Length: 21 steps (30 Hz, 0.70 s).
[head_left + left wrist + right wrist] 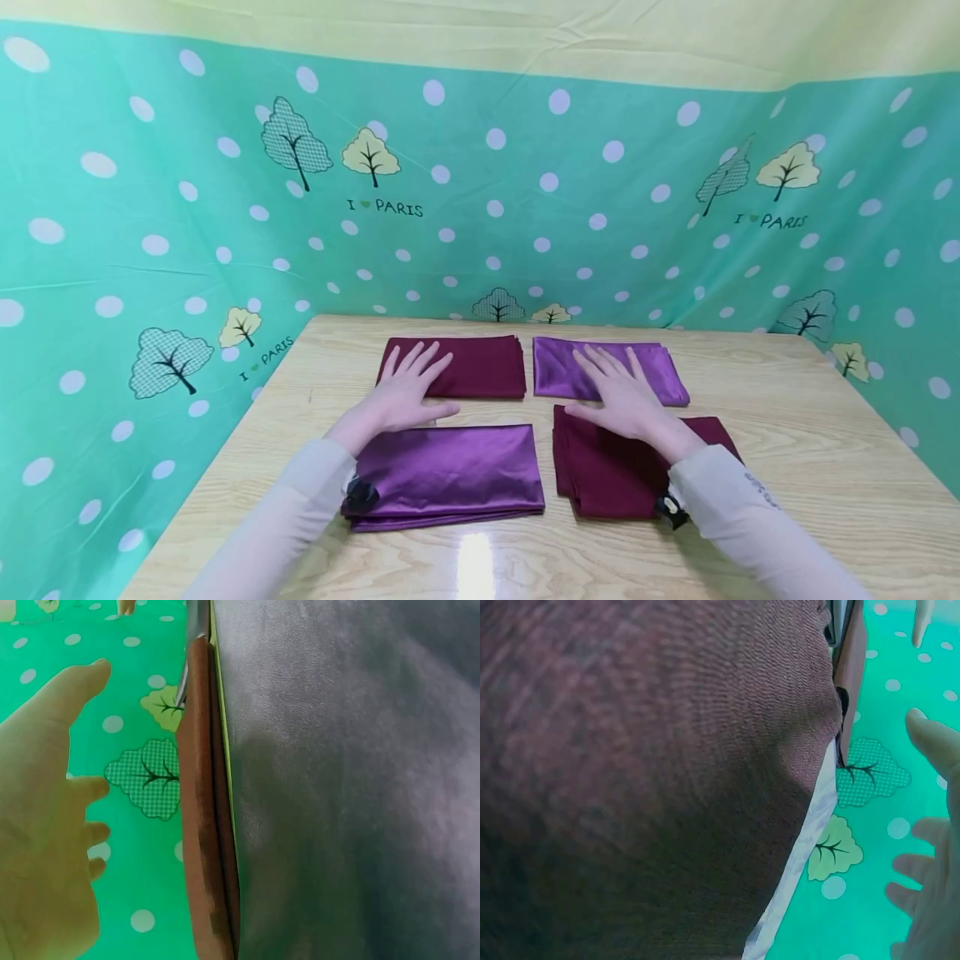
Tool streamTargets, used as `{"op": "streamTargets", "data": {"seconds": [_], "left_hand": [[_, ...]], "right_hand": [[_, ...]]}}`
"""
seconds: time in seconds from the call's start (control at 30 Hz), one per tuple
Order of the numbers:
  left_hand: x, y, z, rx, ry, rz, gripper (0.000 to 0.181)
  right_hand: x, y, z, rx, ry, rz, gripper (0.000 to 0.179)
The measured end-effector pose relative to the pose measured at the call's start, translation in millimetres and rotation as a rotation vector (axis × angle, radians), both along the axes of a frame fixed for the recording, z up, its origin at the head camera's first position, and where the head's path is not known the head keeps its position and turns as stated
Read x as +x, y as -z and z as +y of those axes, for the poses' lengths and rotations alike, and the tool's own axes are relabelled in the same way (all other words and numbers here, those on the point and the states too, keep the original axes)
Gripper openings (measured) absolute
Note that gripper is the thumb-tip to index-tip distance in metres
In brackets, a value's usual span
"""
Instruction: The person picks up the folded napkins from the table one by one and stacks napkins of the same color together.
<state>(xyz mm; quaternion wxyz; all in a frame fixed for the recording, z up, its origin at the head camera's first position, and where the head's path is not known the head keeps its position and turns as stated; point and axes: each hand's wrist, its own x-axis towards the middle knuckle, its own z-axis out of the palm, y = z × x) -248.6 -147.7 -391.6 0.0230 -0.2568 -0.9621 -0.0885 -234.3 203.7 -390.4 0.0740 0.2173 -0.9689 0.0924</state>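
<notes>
In the head view my left hand (pixel 397 402) has its fingers spread over the left part of a folded maroon cloth (pixel 483 367) at the back. Nearer me, below that hand, lies a folded shiny purple cloth (pixel 457 471). My right hand (pixel 626 404) is spread too, its fingertips over another folded purple cloth (pixel 671 375) at the back right. Under the right palm and wrist is a second maroon cloth (pixel 615 475). Neither hand grips anything; contact with the cloths cannot be told. The left hand (pixel 45 817) and right hand (pixel 934 847) also show in their wrist views.
The cloths lie on a light wood table (pixel 780 383). Behind it and at its sides hangs a green dotted curtain (pixel 465 200) with printed trees. A dark wrist device (pixel 362 495) is on the left wrist, another dark device (pixel 672 510) on the right.
</notes>
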Motion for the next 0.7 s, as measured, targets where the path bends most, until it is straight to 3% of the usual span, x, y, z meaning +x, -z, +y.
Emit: {"op": "streamTargets", "data": {"seconds": [0.7], "left_hand": [[3.7,5.2,-14.0,0.000,0.057,-0.025,0.083]], "right_hand": [[7.1,9.5,-20.8,0.018,-0.096,-0.007,0.083]]}}
